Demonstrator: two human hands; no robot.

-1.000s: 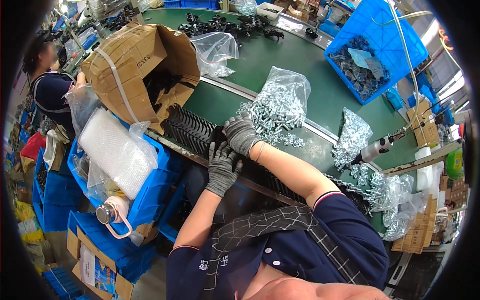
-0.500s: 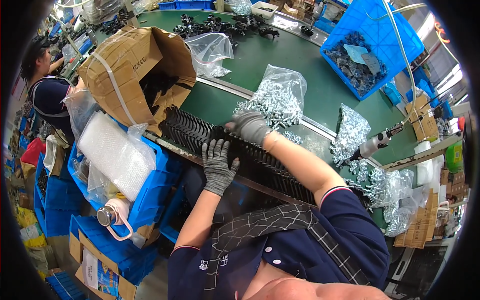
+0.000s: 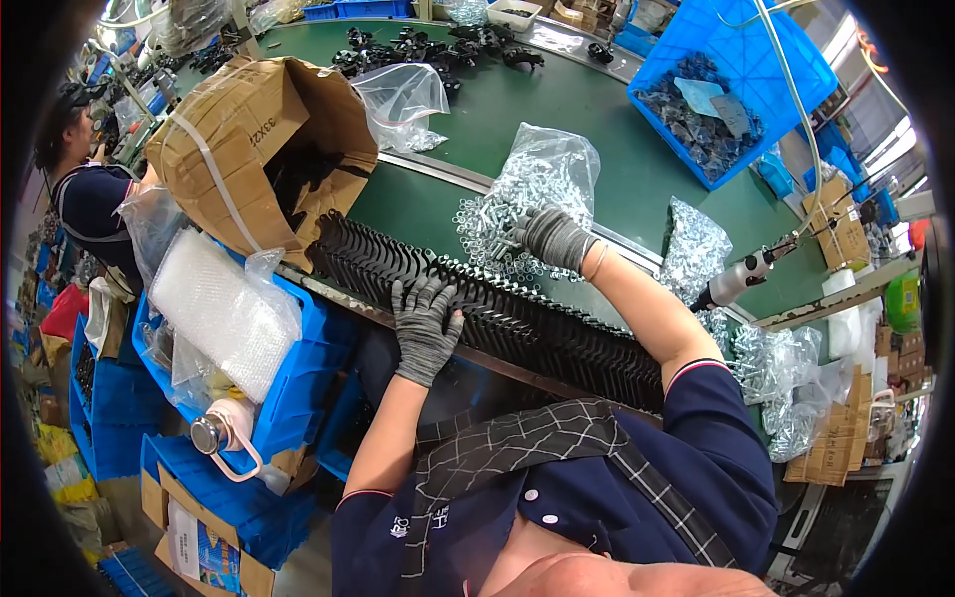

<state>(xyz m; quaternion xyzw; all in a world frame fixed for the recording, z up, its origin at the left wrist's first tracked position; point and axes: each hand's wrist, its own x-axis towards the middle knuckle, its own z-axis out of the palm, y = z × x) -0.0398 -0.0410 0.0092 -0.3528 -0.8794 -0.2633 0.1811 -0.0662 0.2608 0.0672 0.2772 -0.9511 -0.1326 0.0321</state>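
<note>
A long row of black curved parts (image 3: 537,333) runs along the near edge of the bench, packed side by side. Small silver sleeves stand along the row's far side. My left hand (image 3: 426,333), in a grey striped glove, lies over the near side of the row, fingers extended and thumb apart. Beyond the row, my right hand (image 3: 557,240), gloved alike, reaches into a loose pile of silver metal sleeves (image 3: 487,227) that spills from a clear plastic bag (image 3: 557,164). Its fingers are curled together at the pile; what lies between the fingertips is hidden.
An open cardboard box (image 3: 224,149) holding black parts stands at left. A power screwdriver (image 3: 736,281) hangs at right, beside another bag of metal pieces (image 3: 694,249). A blue crate (image 3: 731,85) sits far right. A person (image 3: 95,194) works at far left.
My right hand has moved from above the black row, rightward to the sleeve pile, uncovering the row's middle. My left hand stays on the row, slightly shifted. The view has shifted a little.
</note>
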